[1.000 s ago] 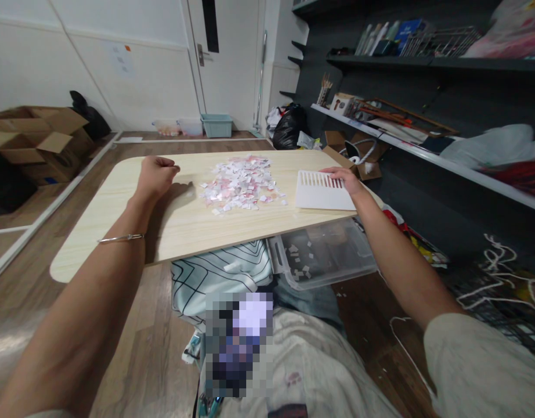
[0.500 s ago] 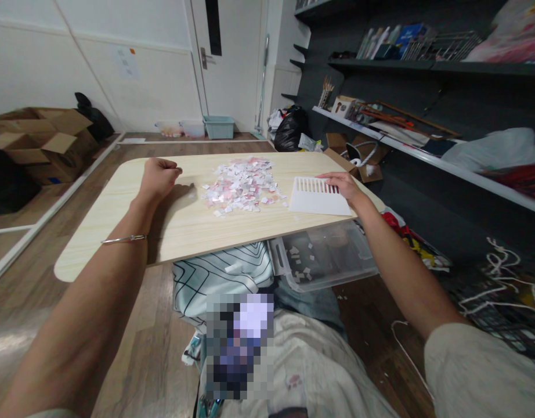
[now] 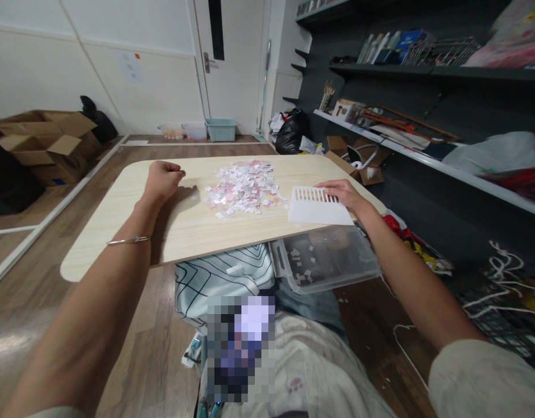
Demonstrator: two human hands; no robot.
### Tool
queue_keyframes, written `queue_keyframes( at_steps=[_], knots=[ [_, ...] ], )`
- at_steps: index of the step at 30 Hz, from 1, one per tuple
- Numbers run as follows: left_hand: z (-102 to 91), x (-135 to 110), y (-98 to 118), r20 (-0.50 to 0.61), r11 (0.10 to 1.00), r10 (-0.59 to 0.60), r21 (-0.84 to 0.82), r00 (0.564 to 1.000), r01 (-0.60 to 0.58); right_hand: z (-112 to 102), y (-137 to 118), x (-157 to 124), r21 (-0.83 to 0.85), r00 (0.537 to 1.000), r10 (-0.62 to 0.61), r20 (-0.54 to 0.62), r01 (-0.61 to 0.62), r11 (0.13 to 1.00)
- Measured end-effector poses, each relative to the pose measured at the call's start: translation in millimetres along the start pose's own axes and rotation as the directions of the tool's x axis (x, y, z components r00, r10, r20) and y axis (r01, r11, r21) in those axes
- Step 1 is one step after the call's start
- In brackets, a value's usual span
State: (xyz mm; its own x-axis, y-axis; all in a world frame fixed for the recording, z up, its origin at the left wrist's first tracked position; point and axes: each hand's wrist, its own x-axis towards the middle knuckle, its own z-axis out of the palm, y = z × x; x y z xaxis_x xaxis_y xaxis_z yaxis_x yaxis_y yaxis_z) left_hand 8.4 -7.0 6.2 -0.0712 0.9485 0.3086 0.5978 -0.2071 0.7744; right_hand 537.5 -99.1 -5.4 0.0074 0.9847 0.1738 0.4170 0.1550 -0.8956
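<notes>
Resting flat on slotted white plastic scraper, right hand open; left hand fisted, contents indeterminate, beside paper squares on pale woodgrain worktop.

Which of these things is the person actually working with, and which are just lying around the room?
In use:
- white slotted plastic board, under the right hand
- heap of small white and pink paper pieces
- pale wooden tabletop, left hand fisted on it
- clear plastic tub holding a few pieces

Lying about:
- open cardboard boxes
- black rubbish bag
- teal plastic bin
</notes>
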Motion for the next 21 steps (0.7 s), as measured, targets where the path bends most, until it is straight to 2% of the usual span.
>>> queue_keyframes(
  at_steps=[6,12,14,18,21],
  knots=[
    [0.5,-0.9,1.0,0.002,1.0,-0.017,0.018,1.0,0.017,-0.4,-2.8,-7.2,0.017,0.998,0.0,0.063,-0.001,1.0],
    [1.7,1.6,-4.9,-0.001,1.0,-0.017,0.01,1.0,0.017,-5.2,-4.0,-10.9,0.071,0.99,0.077,0.116,-0.086,0.994],
    [2.1,2.5,-5.8,-0.001,1.0,-0.022,0.015,1.0,0.022,-5.8,-4.3,-11.3,0.126,0.994,0.088,0.062,-0.096,0.987],
    [2.7,2.6,-5.2,0.0,0.999,-0.017,0.028,1.0,0.017,-1.8,-6.3,-9.7,0.223,0.989,0.093,-0.119,-0.065,0.973],
    [2.4,2.3,-4.0,0.022,1.0,0.004,0.023,1.0,-0.004,3.8,-7.5,-7.3,0.221,0.98,0.089,-0.176,-0.049,0.974]
  ],
)
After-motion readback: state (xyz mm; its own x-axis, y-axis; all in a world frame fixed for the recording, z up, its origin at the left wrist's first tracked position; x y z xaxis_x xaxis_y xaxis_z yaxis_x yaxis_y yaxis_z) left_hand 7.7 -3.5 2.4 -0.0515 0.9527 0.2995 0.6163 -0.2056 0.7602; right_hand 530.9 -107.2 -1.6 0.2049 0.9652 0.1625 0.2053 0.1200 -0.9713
